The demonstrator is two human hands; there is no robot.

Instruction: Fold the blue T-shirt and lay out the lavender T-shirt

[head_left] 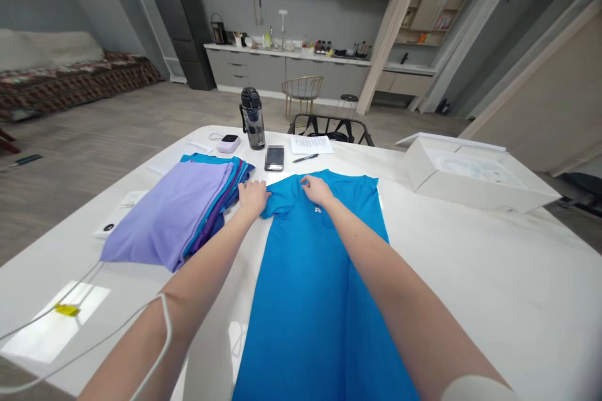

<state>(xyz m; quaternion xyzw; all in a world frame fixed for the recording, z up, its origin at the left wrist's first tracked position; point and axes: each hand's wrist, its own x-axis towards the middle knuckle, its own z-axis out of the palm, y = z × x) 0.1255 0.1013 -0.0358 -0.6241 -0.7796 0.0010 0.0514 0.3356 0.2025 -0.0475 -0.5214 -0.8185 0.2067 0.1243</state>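
Note:
A blue T-shirt (305, 288) lies spread on the white table, its collar end away from me and its lower part running out of view at the bottom. My left hand (254, 198) is closed on the edge of its left sleeve. On the shirt's upper part, near the left shoulder, my right hand (316, 190) pinches the fabric between thumb and fingers. A small white print (318, 209) shows just below the right hand. To the left, close to my left hand, is a stack of folded clothes (174, 207) with a lilac one on top.
Along the far side stand a dark water bottle (254, 119), a phone-like device (274, 158), a pen (305, 158), a printed sheet (311, 145) and a small lilac gadget (229, 143). A white box (475, 172) sits at right. A white cable (164, 326) crosses my left forearm.

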